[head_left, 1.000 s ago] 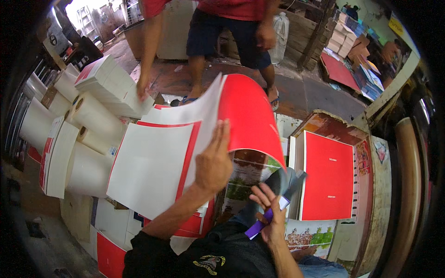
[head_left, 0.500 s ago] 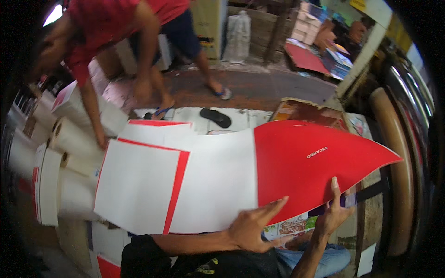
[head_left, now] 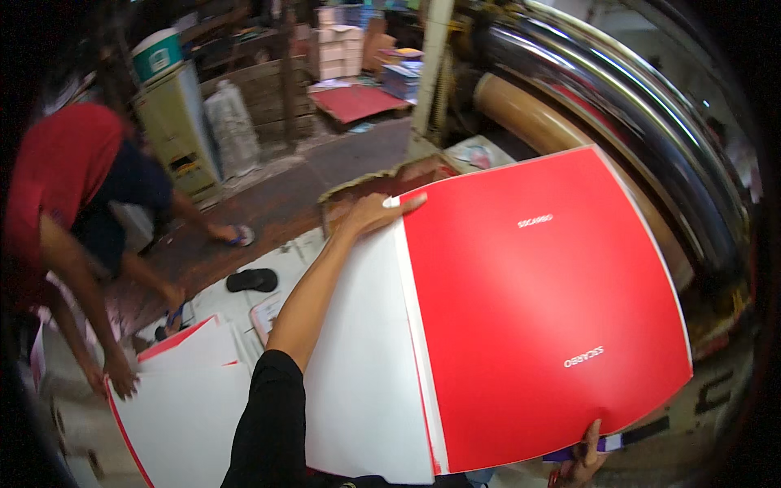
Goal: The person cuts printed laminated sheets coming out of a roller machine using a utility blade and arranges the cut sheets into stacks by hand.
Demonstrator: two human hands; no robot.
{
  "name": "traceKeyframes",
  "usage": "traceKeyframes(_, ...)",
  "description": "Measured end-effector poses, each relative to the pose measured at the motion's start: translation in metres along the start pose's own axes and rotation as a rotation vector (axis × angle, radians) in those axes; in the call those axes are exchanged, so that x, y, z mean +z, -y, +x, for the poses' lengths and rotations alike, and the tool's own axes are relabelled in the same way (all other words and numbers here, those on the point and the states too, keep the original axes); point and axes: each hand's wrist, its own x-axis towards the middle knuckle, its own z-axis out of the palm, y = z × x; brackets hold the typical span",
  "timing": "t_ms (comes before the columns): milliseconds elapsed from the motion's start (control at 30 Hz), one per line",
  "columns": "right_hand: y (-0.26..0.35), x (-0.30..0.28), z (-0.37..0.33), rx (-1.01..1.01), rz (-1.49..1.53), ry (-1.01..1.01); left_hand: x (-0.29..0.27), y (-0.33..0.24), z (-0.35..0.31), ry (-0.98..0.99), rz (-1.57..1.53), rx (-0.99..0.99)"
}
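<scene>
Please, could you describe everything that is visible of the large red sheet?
The red sheet is smooth with a soft shine, like thin card. It has pale edges and small white print in two places. It looks slightly bowed and hides part of a brown roller. The left hand grips its upper left corner; the right hand holds its lower edge. Its underside is hidden.

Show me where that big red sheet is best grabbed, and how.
Probably by two opposite edges of the red sheet: its far left corner, coming from the left, where the left hand is, and its near edge, coming from below, where the right hand is. It is broad, thin and looks slightly bowed, so one edge alone might let it sag.
</scene>
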Motion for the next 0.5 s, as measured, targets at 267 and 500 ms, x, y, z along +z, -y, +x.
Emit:
traceKeyframes(267, -0.049, -0.089, 0.042, 0.523, -0.724, -0.195, 0.1, -0.086, 0.062, 0.032, -0.268, 0.406)
traceKeyframes(500, 0.043, -0.013, 0.092, -0.009, -0.904, -0.173, 0.06, -0.178, 0.052, 0.152, -0.209, 0.759)
